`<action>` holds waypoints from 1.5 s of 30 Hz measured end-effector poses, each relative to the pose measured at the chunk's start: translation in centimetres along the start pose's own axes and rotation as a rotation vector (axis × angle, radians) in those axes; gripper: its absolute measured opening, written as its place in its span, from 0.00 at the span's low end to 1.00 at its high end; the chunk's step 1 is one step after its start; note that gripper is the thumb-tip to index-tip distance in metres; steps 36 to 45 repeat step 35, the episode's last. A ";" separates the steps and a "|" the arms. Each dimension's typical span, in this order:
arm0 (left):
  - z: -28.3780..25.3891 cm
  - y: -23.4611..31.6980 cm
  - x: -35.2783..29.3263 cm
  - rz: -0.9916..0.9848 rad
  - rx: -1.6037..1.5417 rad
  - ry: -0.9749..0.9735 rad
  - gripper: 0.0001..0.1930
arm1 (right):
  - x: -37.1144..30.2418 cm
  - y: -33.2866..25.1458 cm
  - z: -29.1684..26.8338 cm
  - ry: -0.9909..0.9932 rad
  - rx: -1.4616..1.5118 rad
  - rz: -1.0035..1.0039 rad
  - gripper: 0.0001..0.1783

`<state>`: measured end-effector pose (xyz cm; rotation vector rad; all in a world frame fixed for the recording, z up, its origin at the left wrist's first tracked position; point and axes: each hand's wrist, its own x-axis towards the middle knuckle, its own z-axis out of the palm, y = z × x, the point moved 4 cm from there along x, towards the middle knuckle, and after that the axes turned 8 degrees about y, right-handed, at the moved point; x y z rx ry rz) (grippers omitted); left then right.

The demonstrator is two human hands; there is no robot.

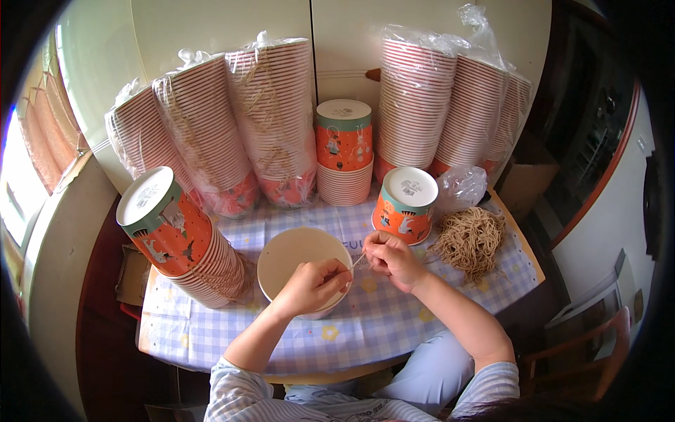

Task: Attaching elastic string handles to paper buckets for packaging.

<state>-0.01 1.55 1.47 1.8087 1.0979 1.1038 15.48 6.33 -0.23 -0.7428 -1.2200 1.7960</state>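
Both hands meet over the middle of the table. The left hand (309, 283) is curled shut, fingertips pinched on one end of a thin pale string (358, 261) while it rests on the rim of one open paper bowl (285, 260), cream inside, standing upright just in front of the person. The right hand (391, 257) is also closed, pinching the other end of the same string just beside the bowl's right edge.

Close to the right hand lies one tangled heap of tan string loops (470, 240), with one crumpled clear plastic bag (460, 187) touching its far side. Upturned orange-and-teal bowls stand in three unwrapped stacks: one leaning stack (179, 235) at the left, one short stack (407, 204) just beyond the right hand, one taller stack (344, 151) at the back centre.

Behind these lean plastic-wrapped bowl stacks, three in the left bundle (218, 133) and three in the right bundle (450, 98) (the last partly hidden). A checked tablecloth (380, 323) covers the table.
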 end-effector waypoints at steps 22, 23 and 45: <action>-0.4 0.4 -0.3 0.070 0.221 0.208 0.06 | 0.0 0.2 0.5 0.070 -0.174 -0.071 0.04; -0.4 0.4 -0.3 0.067 0.218 0.208 0.06 | 0.0 0.1 0.5 0.059 -0.157 -0.090 0.05; -0.5 0.5 -0.2 0.092 0.251 0.217 0.05 | 0.3 -0.1 0.2 0.063 -0.337 -0.097 0.18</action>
